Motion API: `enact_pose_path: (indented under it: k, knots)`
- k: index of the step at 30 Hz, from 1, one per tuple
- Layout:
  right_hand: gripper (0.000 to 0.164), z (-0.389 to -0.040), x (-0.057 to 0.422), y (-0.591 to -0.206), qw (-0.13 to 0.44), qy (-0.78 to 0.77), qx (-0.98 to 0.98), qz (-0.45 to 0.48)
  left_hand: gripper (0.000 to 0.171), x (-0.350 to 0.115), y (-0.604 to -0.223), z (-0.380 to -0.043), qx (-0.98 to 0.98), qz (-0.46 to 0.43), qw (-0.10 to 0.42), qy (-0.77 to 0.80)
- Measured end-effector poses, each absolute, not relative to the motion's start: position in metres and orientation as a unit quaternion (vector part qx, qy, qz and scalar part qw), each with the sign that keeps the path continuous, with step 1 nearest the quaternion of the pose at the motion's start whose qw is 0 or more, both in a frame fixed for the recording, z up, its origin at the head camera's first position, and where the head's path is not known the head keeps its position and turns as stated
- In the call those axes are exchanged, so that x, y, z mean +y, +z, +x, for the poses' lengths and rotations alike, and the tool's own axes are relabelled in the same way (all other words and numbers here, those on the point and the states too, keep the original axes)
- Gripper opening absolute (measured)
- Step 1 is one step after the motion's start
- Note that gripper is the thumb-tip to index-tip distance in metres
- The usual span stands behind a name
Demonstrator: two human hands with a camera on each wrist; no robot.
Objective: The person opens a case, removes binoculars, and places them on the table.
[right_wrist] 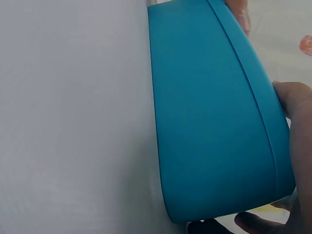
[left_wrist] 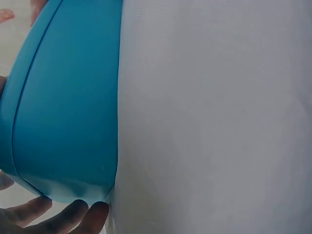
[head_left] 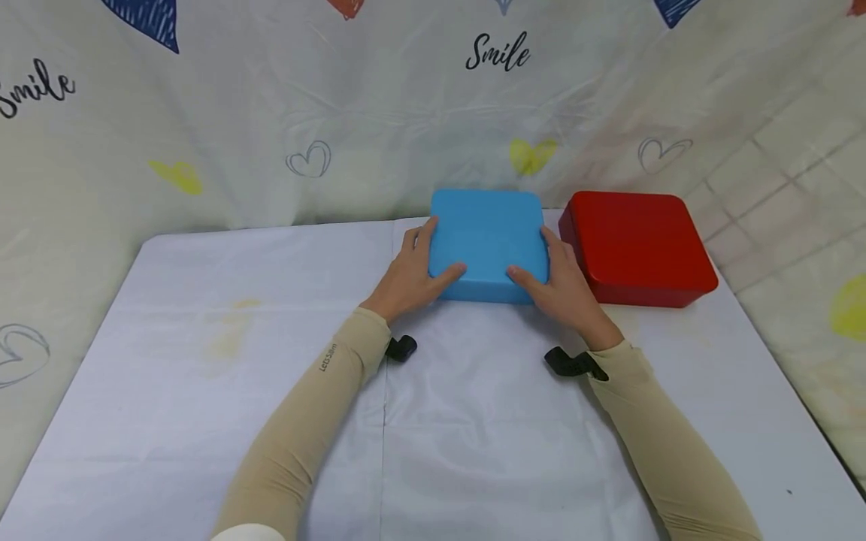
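Looking wide first, over the white-covered table (head_left: 135, 421), with the red box (head_left: 643, 240) by its far right corner. Now to the blue box (head_left: 487, 233), right of middle at the far edge, just beside the red one. Gripped from both sides, left hand (head_left: 414, 269) and right hand (head_left: 563, 284) set a full box-width apart, thumbs (head_left: 452, 275) over the near top. Can't tell whether lifted at all. Looking stiff, probably light if hollow, likely slippery on such smooth walls, hardly fragile. Best taken by opposite sides, fingers (left_wrist: 75, 214) spread down from the seam (left_wrist: 29, 78). Most room toward the left and near edges; only a narrow gap toward the red box.
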State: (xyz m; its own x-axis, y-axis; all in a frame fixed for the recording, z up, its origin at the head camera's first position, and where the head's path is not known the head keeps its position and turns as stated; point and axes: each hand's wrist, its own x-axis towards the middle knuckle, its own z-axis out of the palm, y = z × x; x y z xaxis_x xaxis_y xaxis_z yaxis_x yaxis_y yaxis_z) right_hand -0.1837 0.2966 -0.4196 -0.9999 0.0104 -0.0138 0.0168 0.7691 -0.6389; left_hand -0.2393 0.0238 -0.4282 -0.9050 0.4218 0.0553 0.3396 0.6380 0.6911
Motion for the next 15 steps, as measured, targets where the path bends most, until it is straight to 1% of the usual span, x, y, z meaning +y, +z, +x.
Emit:
enact_pose_path:
  k: [8, 15]
  knots:
    - [0.104, -0.182, 0.298, -0.417, 0.006, -0.386, 0.923, 0.008, 0.101, 0.02, -0.428, -0.239, 0.888, 0.205, 0.079, 0.404]
    - [0.115, -0.18, 0.307, -0.419, 0.054, -0.461, 0.886, 0.018, 0.106, 0.017, -0.426, -0.24, 0.88, 0.197, 0.115, 0.416]
